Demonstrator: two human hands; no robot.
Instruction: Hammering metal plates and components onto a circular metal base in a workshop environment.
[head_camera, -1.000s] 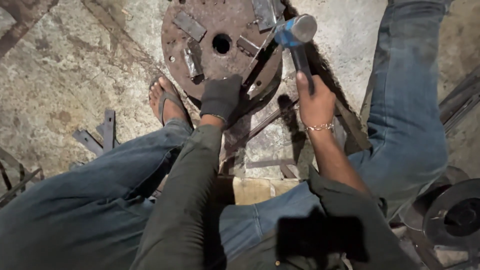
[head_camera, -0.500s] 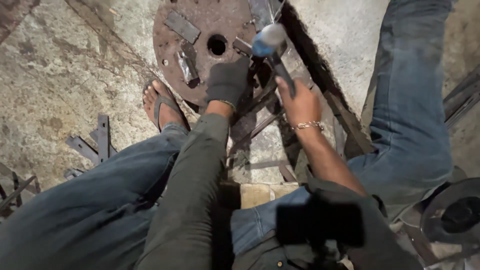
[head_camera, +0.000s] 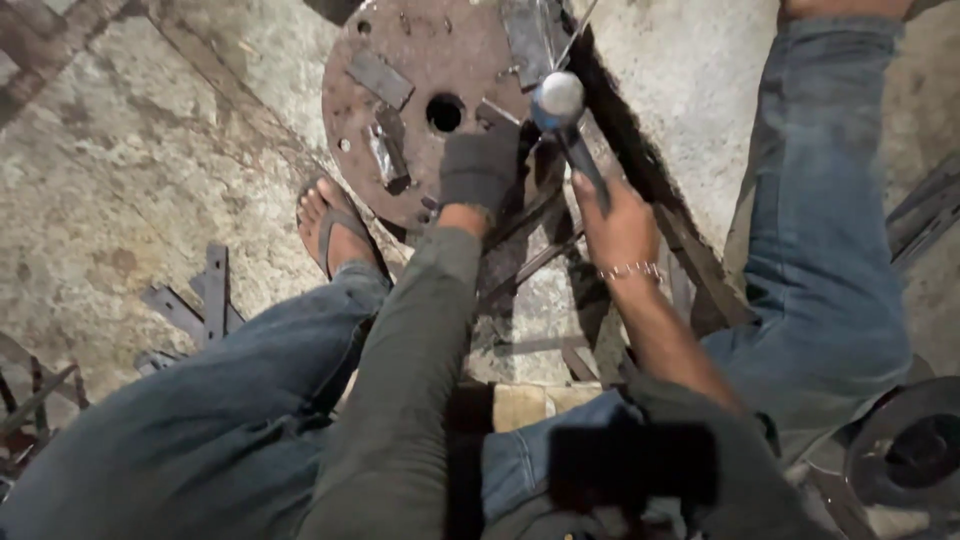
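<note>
Gripping blue-necked hammer (head_camera: 560, 105), rusty round plate (head_camera: 400, 60)

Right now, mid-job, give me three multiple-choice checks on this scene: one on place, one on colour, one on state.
1. Where does the gloved left hand rest?
A. on the near edge of the round steel plate
B. on the knee
C. on the floor

2. What colour is the glove?
A. white
B. dark grey
C. yellow

3. How is the hammer held?
A. lying on the floor
B. gripped by its handle in the right hand, head over the plate
C. tucked under a foot

Answers: 1 A, the glove lies on the plate's rim; 2 B, its fabric is dark grey; 3 B, bare fingers wrap the handle.
</note>
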